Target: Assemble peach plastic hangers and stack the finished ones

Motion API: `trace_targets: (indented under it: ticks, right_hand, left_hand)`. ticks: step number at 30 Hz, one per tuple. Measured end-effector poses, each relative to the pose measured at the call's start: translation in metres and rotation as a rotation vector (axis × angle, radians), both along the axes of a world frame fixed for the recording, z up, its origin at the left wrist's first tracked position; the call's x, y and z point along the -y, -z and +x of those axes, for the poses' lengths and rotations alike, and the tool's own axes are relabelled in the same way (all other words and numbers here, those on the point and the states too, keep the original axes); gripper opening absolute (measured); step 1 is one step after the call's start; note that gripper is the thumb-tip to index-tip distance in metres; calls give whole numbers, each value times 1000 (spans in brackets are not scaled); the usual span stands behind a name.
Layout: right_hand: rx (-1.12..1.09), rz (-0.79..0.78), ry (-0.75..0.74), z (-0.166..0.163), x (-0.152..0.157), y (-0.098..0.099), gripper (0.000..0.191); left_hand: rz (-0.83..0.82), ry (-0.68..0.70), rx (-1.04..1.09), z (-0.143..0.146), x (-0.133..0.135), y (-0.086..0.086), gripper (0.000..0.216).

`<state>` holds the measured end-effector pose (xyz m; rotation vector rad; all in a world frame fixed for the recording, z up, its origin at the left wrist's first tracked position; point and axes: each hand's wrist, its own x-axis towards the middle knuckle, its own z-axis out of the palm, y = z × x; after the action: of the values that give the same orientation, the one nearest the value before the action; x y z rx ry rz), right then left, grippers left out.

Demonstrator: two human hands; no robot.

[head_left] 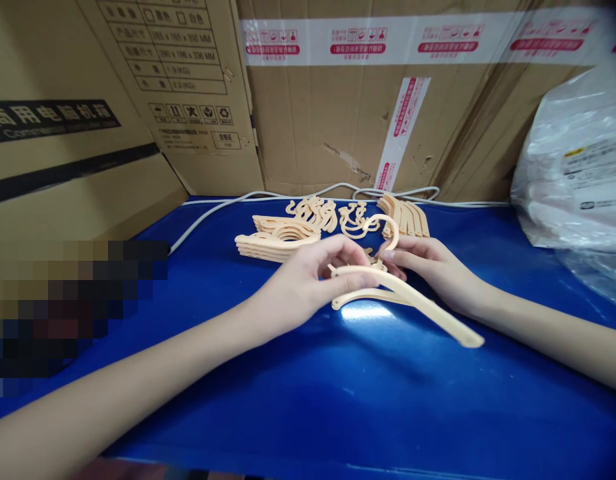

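A peach plastic hanger [413, 303] lies tilted over the blue table [338, 400], its long arm reaching toward the right front. My left hand [308, 283] is closed round the hanger's middle, thumb under one arm. My right hand [433, 267] pinches the hanger near its curved hook [388, 227]. Just behind the hands are a stack of hanger arms [273, 240], a heap of loose hooks [333, 215] and a second stack of parts [408, 215], all the same peach colour.
Cardboard boxes [338, 120] wall off the back and left. A white cable [228, 207] runs along the table's far edge. A clear plastic bag [583, 173] stands at the right. A blurred patch [63, 313] covers the left side.
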<state>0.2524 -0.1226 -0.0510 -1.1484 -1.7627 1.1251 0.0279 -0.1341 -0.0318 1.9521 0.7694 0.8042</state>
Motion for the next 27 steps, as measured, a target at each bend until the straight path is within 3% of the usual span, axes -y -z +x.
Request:
trace_targets:
  ticks: [2, 6, 10, 13, 18, 27]
  right_hand:
    - [-12, 8, 4, 0, 0, 1, 25]
    - [-38, 5, 16, 0, 0, 5, 23]
    - [-56, 2, -3, 2, 0, 5, 21]
    - [-61, 2, -11, 2, -1, 5, 20]
    - [-58, -10, -2, 1, -1, 4, 18]
    - [-42, 3, -13, 2, 1, 5, 16]
  left_hand:
    - [-164, 1, 149, 0, -3, -2, 11]
    - [-323, 3, 361, -1, -6, -8, 24]
    - [-388, -28, 284, -3, -6, -11, 34]
    - [-247, -64, 27, -2, -3, -7, 40]
    - [307, -254, -495, 0, 7, 3, 31]
    - [495, -185, -792, 0, 15, 4, 34]
